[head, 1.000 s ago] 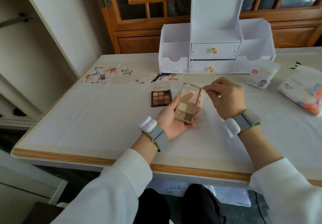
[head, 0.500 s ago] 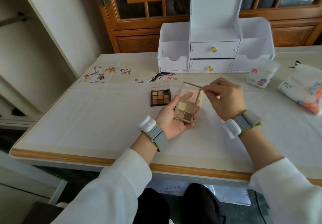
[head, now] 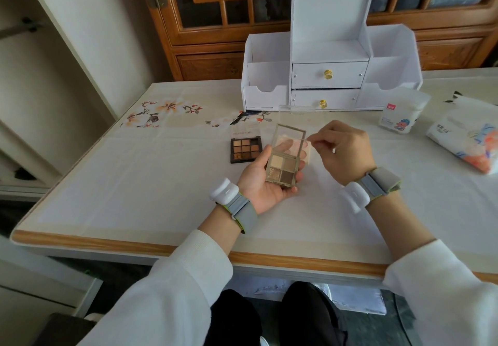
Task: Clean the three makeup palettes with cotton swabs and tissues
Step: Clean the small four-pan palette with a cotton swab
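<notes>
The left hand [head: 265,185] is gripping the open four-pan palette [head: 282,170] over the middle of the desk [head: 134,184] while the right hand [head: 343,150] is pinching a cotton swab [head: 311,138] beside its lid [head: 291,135].

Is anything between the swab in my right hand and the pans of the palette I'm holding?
Nothing visible. On the palette the lid stands open behind the pans; the swab in the right hand is by the lid's right edge.

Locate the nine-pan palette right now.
Head view, centre-left: the nine-pan palette lies on the table, just left of the four-pan palette gripped in the left hand, in front of the white organizer.
</notes>
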